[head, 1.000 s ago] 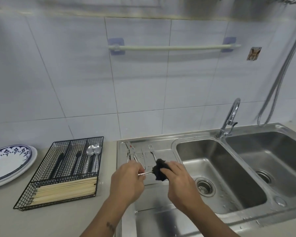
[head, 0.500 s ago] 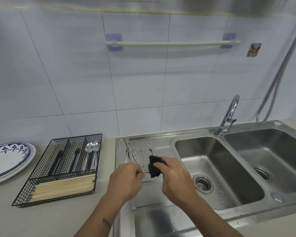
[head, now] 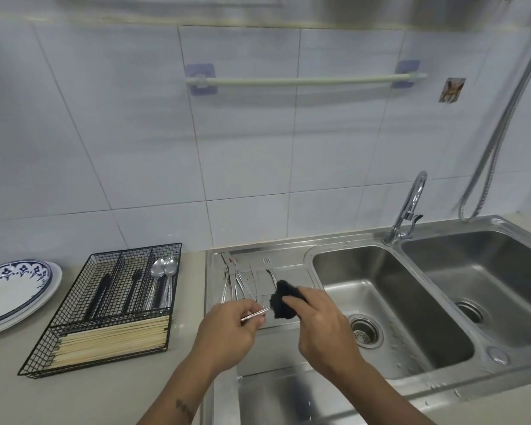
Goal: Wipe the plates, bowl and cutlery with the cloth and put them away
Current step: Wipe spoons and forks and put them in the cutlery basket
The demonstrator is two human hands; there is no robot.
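Observation:
My left hand [head: 230,328] pinches the handle of a slim metal cutlery piece [head: 256,314] over the drainboard. My right hand [head: 319,320] grips a black cloth [head: 281,302] wrapped round the piece's far end, which is hidden. Several more metal cutlery pieces [head: 236,280], a fork among them, lie on the steel drainboard [head: 288,271] behind my hands. A black wire cutlery tray [head: 74,335] on the counter holds two spoons [head: 163,271], dark-handled utensils and a bundle of chopsticks [head: 114,338]. Stacked plates [head: 16,289] with a blue pattern sit at the far left.
A double steel sink [head: 411,302] lies to the right, with a tap [head: 411,204] behind it and a hose [head: 503,118] hanging along the tiled wall. A towel rail [head: 304,81] is fixed to the wall. Beige counter [head: 89,394] runs below the tray.
The view has tilted slightly. My right hand has slid the cloth along the cutlery piece, away from my left hand, while my left hand keeps its hold.

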